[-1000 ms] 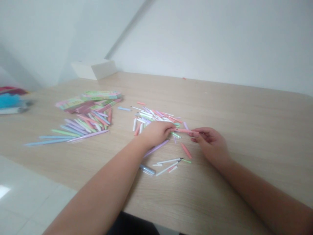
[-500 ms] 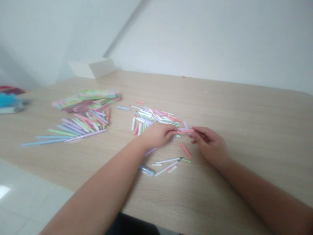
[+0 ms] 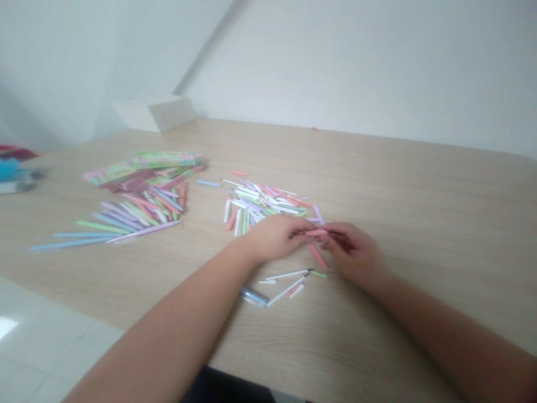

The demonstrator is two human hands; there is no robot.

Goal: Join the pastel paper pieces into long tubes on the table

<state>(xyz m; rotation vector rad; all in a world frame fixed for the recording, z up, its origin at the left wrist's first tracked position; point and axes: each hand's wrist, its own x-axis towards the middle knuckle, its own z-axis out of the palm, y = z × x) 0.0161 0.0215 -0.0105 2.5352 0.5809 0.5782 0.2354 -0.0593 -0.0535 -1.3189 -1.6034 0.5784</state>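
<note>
Just in front of the heap of loose pen parts (image 3: pixel 268 201), a coral pen piece (image 3: pixel 316 233) spans the gap between my hands. My left hand (image 3: pixel 277 238) pinches its left end. The fingers of my right hand (image 3: pixel 352 249) close around the right end, and its tip is hidden there. Below them a second coral pen tube (image 3: pixel 319 256) lies on the table. Nearer to me are white pen refills (image 3: pixel 289 289) with dark tips and a few short caps. A clear-and-blue pack (image 3: pixel 254 296) sits beside my left forearm.
To the left, several pastel pens (image 3: pixel 121 215) are spread out in front of green-and-pink cartons (image 3: pixel 168 159). A white box (image 3: pixel 172 113) stands at the back by the wall. A blue object (image 3: pixel 10 170) is blurred at the far left edge.
My hands have come closer together along the coral piece, and less of it shows between them. My right hand has shifted slightly left. The view has moved a little.
</note>
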